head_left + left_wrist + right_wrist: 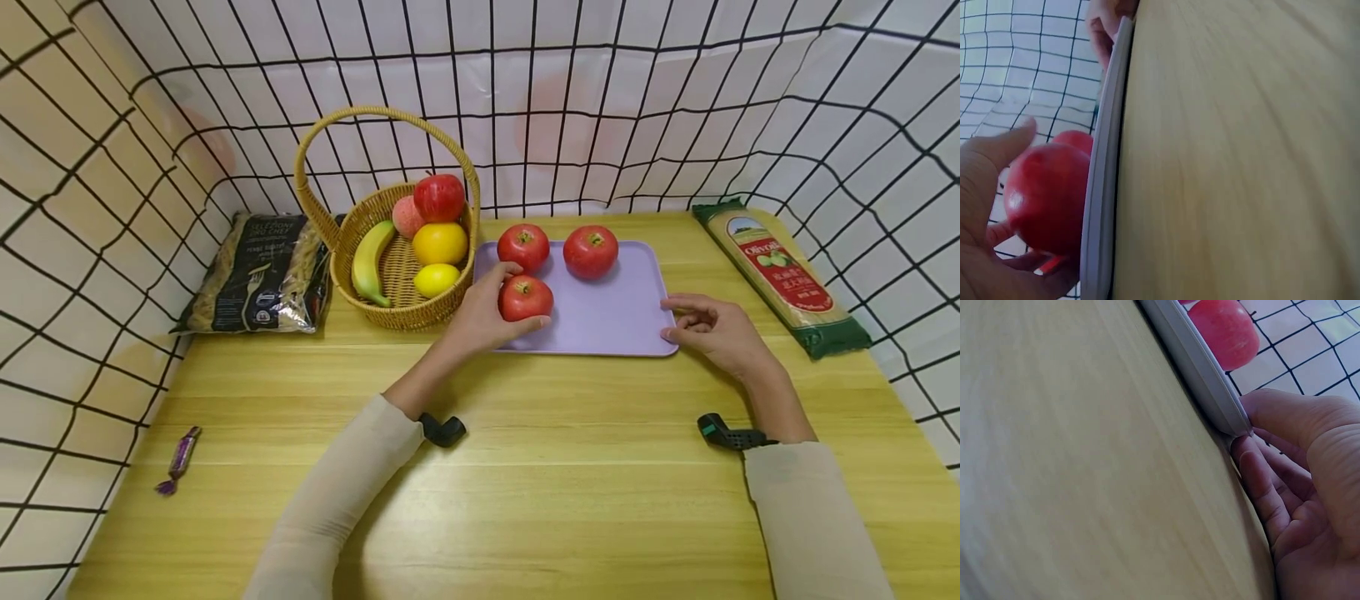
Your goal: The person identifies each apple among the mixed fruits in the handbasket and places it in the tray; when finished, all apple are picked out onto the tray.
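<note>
My left hand (487, 317) is around the near left red apple (527, 298), which sits on the lilac tray (615, 321). In the left wrist view its thumb (1013, 142) is extended, with a small gap to the apple (1050, 200); the other fingers lie loosely along the far side. Two more red apples stand behind, one at the back left (523, 247) and one at the back middle (591, 252). My right hand (716, 332) pinches the tray's right end; in the right wrist view the thumb is on the rim (1225, 412) and fingers are below.
Left of the tray stands a wicker basket (408, 317) with a banana, a red apple, a pink ball-like fruit and two yellow fruits. A pasta bag (258, 279) lies beyond it. A noodle pack (780, 275) lies right, a wrapped candy (180, 460) left. Black wire mesh encloses the table.
</note>
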### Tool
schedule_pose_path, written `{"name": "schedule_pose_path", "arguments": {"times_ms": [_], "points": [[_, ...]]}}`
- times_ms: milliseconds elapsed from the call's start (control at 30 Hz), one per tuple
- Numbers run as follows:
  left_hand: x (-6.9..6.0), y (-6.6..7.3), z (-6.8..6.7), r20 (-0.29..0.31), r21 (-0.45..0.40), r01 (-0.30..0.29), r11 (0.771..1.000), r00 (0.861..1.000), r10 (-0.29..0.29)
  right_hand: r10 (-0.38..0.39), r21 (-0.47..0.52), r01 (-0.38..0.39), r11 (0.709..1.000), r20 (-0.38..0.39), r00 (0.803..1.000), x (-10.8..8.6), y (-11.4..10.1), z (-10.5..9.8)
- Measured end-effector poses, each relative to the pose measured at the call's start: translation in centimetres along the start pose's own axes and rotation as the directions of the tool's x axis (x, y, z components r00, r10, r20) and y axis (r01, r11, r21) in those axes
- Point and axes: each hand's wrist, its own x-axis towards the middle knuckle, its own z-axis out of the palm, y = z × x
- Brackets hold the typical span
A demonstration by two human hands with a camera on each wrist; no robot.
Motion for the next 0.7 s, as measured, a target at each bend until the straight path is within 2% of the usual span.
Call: {"name": "schedule_pose_path", "arguments": {"times_ms": [133, 233, 400, 533, 700], "points": [[-0.8, 0.3, -0.8, -0.01, 0.017, -0.006, 1.0, 1.0, 0.006, 0.011, -0.006, -0.011, 1.0, 0.009, 1.0, -0.2, -0.2, 0.1], [-1.4, 0.6, -1.8, -0.028, 0.013, -0.042, 0.999, 0.999, 0.042, 0.017, -0.011, -0.017, 1.0, 0.007, 1.0, -0.2, -0.3, 0.1], [-2.1, 1.0, -4.0, -0.075, -0.01, -0.092, 0.996, 0.993, 0.091, 0.012, -0.009, -0.012, 1.0, 0.008, 1.0, 0.0, -0.1, 0.1], [-1.9, 1.0, -6.2, -0.13, 0.005, -0.112, 0.994, 0.985, 0.112, 0.008, -0.01, -0.008, 1.0, 0.008, 1.0, 0.1, 0.1, 0.1], [-0.8, 0.9, -8.7, -0.191, 0.039, -0.09, 0.995, 0.977, 0.096, 0.018, -0.008, -0.018, 1.0, -0.006, 1.0, -0.1, 0.0, 0.1]]}}
